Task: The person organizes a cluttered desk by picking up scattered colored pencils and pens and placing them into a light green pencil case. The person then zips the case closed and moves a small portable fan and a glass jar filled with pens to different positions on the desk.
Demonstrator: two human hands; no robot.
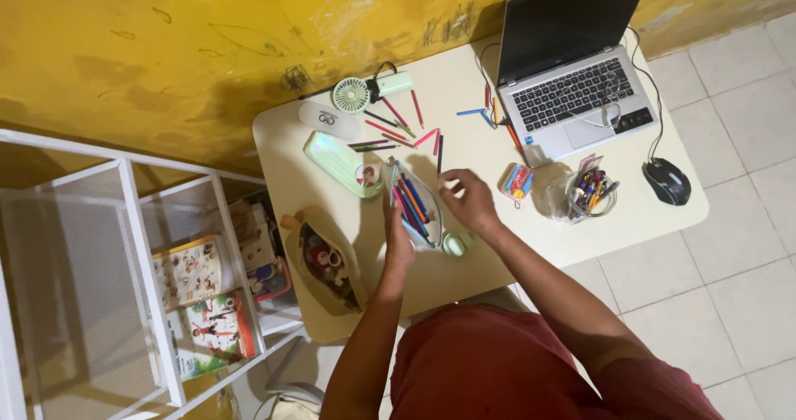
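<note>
Small cream table (464, 80) against a stained yellow wall (166, 38); pale floor tiles (730, 287) to the right. On the table: open laptop (572, 63), black mouse (667, 181), clear cup of pens (590, 194), mini fan (351, 96), loose coloured pencils (398, 121), tan pouch (323, 262).

Open pencil case (414, 204) sits mid-table, full of pencils. Left hand (398, 237) grips its near-left edge. Right hand (468, 200) rests at its right rim, fingers curled; whether it pinches anything, cannot tell.

White wire shelf (124, 246) at left holds books (207, 304); its lower part is cut off by the frame. Pouch contents too small to identify.
</note>
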